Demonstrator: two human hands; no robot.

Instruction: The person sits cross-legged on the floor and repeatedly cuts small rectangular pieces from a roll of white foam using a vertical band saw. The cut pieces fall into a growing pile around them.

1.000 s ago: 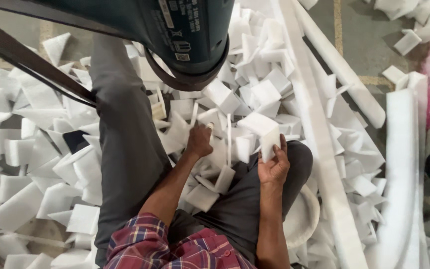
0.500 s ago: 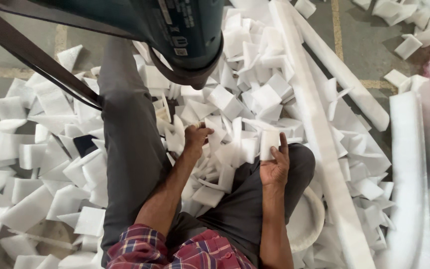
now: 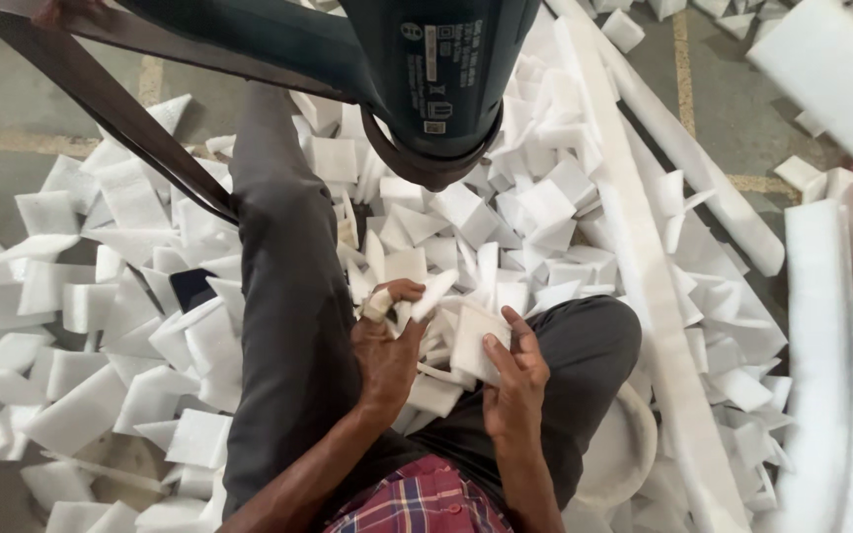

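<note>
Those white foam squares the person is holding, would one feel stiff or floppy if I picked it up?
Probably light and a little bendy. The right hand holds a white foam square flat with fingertips alone, so it seems to weigh little. The piece in the left hand curls slightly. The long foam strips bow over the pile, suggesting soft, flexible stuff unlikely to roll.

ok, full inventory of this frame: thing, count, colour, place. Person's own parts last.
foam squares: many, white, heaped on the floor around the legs
foam strips: several, white, long, at right
power tool: one, dark teal, hanging overhead
strap: one, dark, upper left
floor: grey concrete
trousers: grey
shirt: red plaid, bottom edge
left hand: grip on a foam piece
right hand: grip on a foam pad
</note>
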